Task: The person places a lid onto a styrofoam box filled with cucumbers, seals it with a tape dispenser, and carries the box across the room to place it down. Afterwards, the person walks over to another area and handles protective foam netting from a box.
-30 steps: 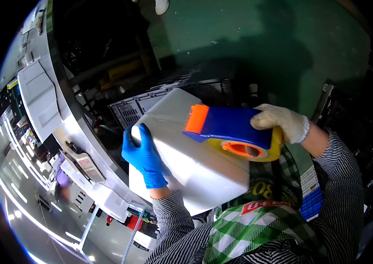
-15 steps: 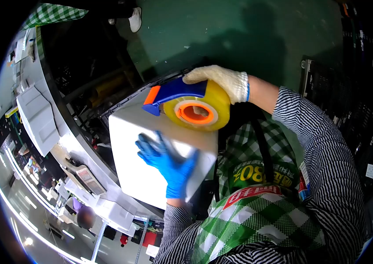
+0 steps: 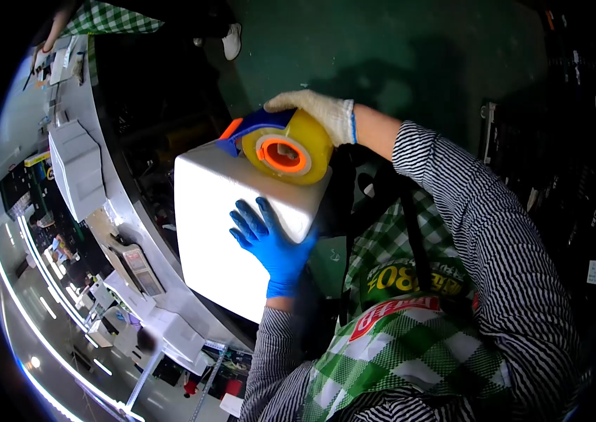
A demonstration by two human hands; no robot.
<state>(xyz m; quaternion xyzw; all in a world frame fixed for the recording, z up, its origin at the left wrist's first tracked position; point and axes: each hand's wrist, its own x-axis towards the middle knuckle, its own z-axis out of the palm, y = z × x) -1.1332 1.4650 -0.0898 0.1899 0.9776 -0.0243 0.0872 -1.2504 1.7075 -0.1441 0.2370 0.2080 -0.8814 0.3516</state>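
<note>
A white foam box (image 3: 224, 246) stands before me, its top brightly lit. My left hand (image 3: 273, 246), in a blue glove, lies on top of it with the fingers spread. Over the box's far side, my right hand (image 3: 315, 116) in a pale knitted glove grips a tape dispenser (image 3: 252, 125). This tool has a blue body, an orange front end and a wide roll of yellowish tape (image 3: 320, 151) around an orange hub. Its front end is at the box's upper edge; whether it touches I cannot tell.
On the left runs a long counter (image 3: 150, 235) carrying another white foam box (image 3: 76, 169) and more white boxes (image 3: 175, 334) farther along. Another person's white shoe (image 3: 232, 42) is on the green floor (image 3: 354, 42). Dark stacked crates (image 3: 558, 176) stand at right.
My right hand and the tape dispenser have moved left and slightly up in view. My left hand has shifted a little on the box and stays spread. The whole view has shifted slightly.
</note>
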